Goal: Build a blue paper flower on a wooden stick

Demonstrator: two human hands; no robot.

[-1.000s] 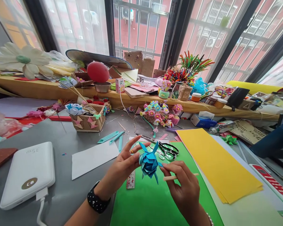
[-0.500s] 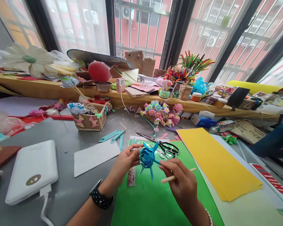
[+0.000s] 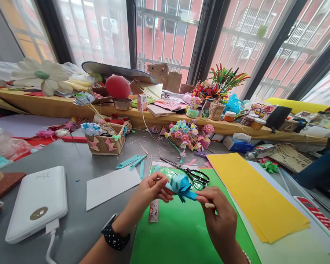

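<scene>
The left hand (image 3: 151, 190) is closed in a pinch on the left side of the blue paper flower (image 3: 180, 185), which is held in the air just above the green sheet (image 3: 178, 234), near the scissors (image 3: 194, 176). The right hand (image 3: 220, 216) is closed too: thumb and forefinger grip one blue petal tip, and a thin wooden stick (image 3: 209, 205) is tucked into the same fist. Risk, as a judgement: a hard pull on the petal could tear it or undo the folds, because the paper looks thin and both hands pull in opposite directions. The stick could slip out, since only the curled fingers hold it. Limits of view: most of the stick is hidden in the fist, so its length cannot be told. The underside of the flower and its stem end are covered by the fingers. At the far right, a dark blue sleeve (image 3: 319, 165) is cut off by the frame edge; its hand is not visible.
</scene>
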